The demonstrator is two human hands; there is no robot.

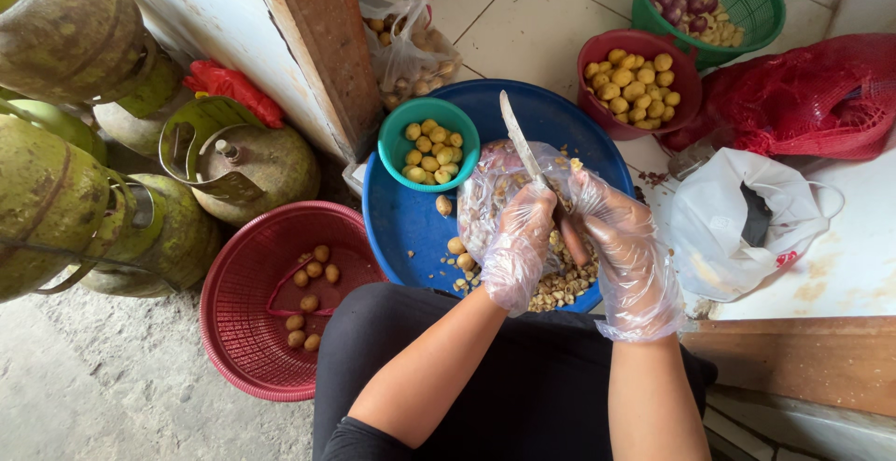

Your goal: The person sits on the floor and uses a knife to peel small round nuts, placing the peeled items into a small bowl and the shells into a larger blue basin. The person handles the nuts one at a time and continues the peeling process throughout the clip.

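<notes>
A: Knife [519, 140] position?
B: Over blue basin [401, 223], blade pointing 11 o'clock; right hand [623, 237] grip closed on its handle.
A: Left hand [519, 242]?
B: Gloved, grip closed on something small at the blade; cannot tell what. Teal bowl [397, 134] at 10 o'clock.
</notes>
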